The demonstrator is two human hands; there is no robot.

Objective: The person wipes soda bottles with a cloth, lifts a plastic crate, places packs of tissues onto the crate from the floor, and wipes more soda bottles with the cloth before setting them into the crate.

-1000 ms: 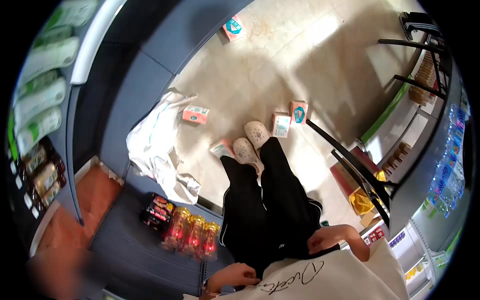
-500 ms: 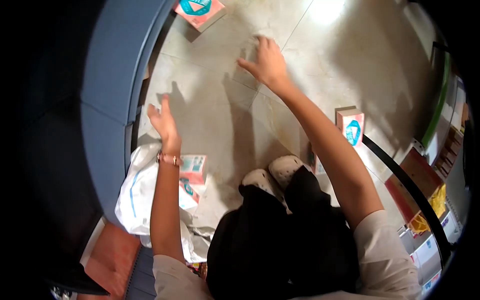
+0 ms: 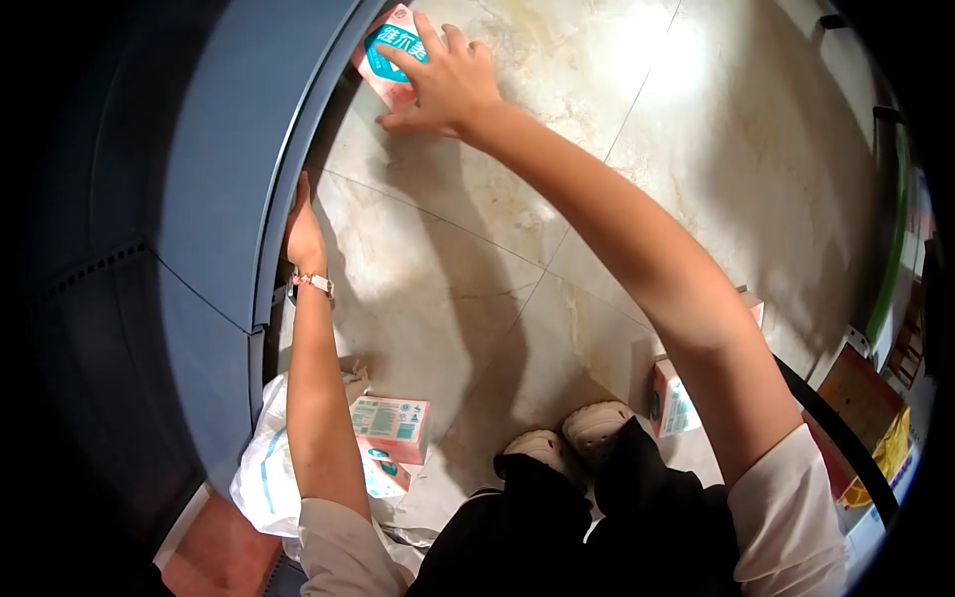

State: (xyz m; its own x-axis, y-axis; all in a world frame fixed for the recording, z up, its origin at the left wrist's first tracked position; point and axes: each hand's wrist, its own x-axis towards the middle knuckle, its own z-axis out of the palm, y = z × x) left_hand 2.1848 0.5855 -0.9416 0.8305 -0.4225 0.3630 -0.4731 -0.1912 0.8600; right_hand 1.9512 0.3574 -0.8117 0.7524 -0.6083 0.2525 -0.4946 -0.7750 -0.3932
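At the top of the view, my right hand (image 3: 453, 85) is spread over a pink and white box (image 3: 395, 55) with a teal label and Chinese characters. Its fingers are apart, with fingertips over the box's face and right side; whether they grip it I cannot make out. My left hand (image 3: 303, 234), with a bracelet on the wrist, is at the lower edge of the blue-grey shelf unit (image 3: 214, 129). Some of its fingers are hidden by that edge, and whatever they touch there does not show.
Pink boxes (image 3: 393, 426) sit beside a white plastic bag (image 3: 264, 453) at lower left. Another pink box (image 3: 676, 398) stands right of my shoes (image 3: 597, 426), and one more is partly behind my right arm. A black curved bar (image 3: 846, 443) runs along the right.
My right hand has moved left to the pink box at the top. My left hand has gone from above the floor to the shelf's lower edge. The view has shifted.
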